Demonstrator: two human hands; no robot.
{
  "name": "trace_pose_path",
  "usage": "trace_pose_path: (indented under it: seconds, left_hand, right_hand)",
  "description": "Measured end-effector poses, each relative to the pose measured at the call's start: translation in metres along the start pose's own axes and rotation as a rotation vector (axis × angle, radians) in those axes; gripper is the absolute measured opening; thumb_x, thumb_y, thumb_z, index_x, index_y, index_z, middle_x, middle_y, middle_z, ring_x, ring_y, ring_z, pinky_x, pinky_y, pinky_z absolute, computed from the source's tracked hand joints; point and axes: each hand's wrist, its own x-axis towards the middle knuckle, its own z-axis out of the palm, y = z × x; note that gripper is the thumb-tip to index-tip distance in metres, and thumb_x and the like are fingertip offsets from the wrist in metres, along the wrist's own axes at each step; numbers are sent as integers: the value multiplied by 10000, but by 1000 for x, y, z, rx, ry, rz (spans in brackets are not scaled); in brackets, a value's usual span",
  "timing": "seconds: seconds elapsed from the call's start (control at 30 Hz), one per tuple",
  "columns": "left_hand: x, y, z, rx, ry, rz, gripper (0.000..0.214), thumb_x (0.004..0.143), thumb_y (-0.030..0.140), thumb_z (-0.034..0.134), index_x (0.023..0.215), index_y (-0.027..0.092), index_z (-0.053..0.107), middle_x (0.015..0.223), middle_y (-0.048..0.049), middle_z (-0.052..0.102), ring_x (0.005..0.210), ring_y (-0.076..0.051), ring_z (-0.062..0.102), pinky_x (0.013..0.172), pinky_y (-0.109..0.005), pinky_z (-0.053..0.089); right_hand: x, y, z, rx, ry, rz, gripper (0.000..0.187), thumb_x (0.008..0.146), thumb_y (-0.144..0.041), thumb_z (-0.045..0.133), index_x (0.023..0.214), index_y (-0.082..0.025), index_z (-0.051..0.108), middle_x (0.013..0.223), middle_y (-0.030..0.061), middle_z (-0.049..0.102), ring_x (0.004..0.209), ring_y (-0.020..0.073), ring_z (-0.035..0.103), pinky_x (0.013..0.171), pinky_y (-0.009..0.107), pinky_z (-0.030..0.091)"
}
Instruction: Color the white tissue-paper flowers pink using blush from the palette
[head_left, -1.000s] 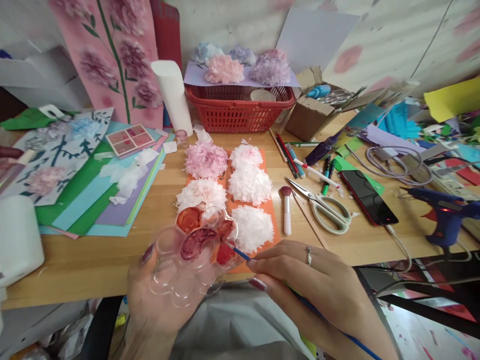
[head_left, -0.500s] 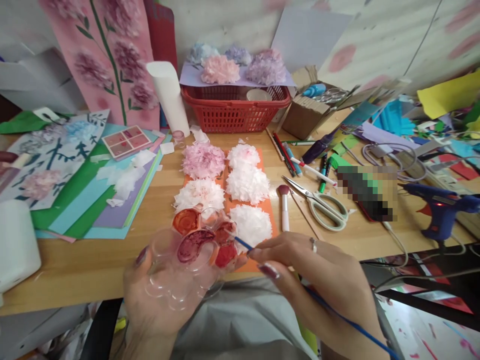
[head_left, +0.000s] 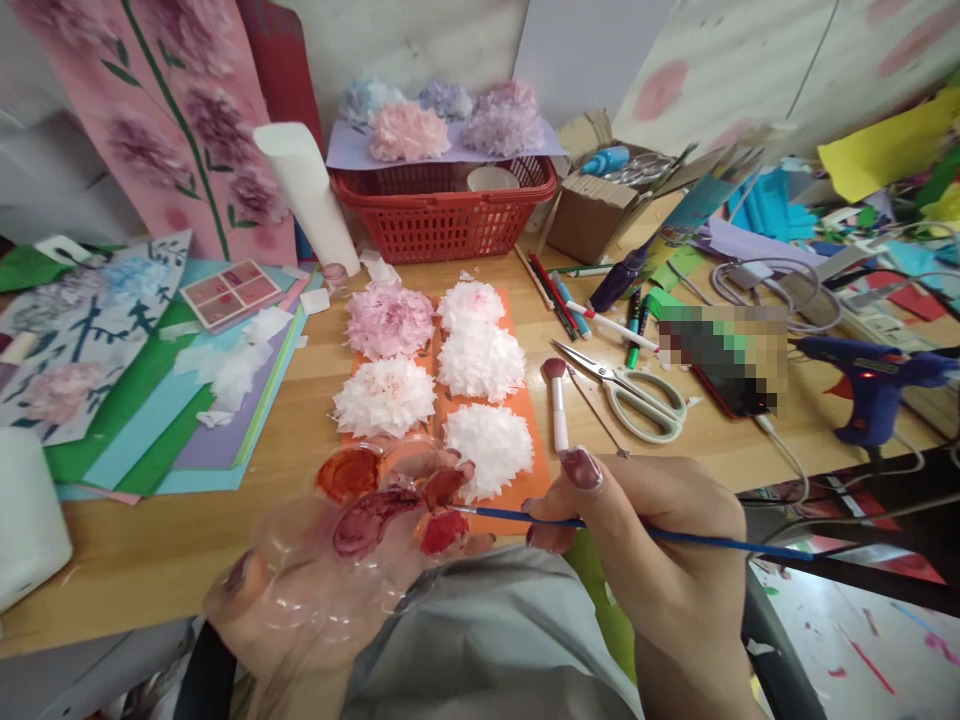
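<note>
My left hand [head_left: 300,610] lies under a clear flower-shaped paint palette [head_left: 375,510] and holds it up near the table's front edge; its wells hold red, orange and dark pink paint. My right hand [head_left: 660,540] pinches a thin blue paintbrush [head_left: 675,537], whose tip touches the red paint at the palette's right side. Just beyond the palette, several white and pink tissue-paper flowers [head_left: 480,360] lie on an orange sheet [head_left: 532,470].
A small makeup brush [head_left: 556,405], scissors [head_left: 637,395], pens [head_left: 562,295] and a blue glue gun [head_left: 870,385] lie to the right. A red basket [head_left: 442,215] topped with more flowers stands at the back. Coloured paper sheets [head_left: 187,400] and a blush palette [head_left: 229,290] lie left.
My view has shifted right and down. The palette has tilted lower in my left hand. My right hand has turned so that the brush handle points right, its tip still at the palette.
</note>
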Motion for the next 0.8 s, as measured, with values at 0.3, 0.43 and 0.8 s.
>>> trace_pose_path:
  seconds: [0.3, 0.43, 0.8]
  left_hand:
    - [2, -8, 6, -115, -54, 11, 595, 915, 581, 403, 1432, 319, 534, 1499, -50, 546, 1442, -347, 409, 1159, -579, 369]
    - [10, -13, 17, -203, 0, 118, 535, 904, 530, 454, 1292, 230, 669, 1178, -85, 742, 1295, -320, 563, 1123, -511, 434]
    - [0, -9, 4, -258, 133, 25, 404, 851, 531, 526, 1151, 347, 724, 1010, -46, 739, 1072, -271, 645, 1103, -575, 443]
  right_hand:
    - [-3, 4, 11, 293, 163, 261, 488, 936, -494, 620, 563, -197, 730, 433, 12, 647, 341, 115, 585, 350, 194, 484]
    - [-5, 2, 17, 401, 210, 462, 567, 908, -596, 604, 539, -178, 707, 425, 28, 636, 322, 100, 536, 341, 197, 458]
    - [-6, 12, 24, 623, 245, 543, 590, 893, -637, 596, 539, -179, 706, 426, 34, 627, 348, 120, 574, 346, 219, 468]
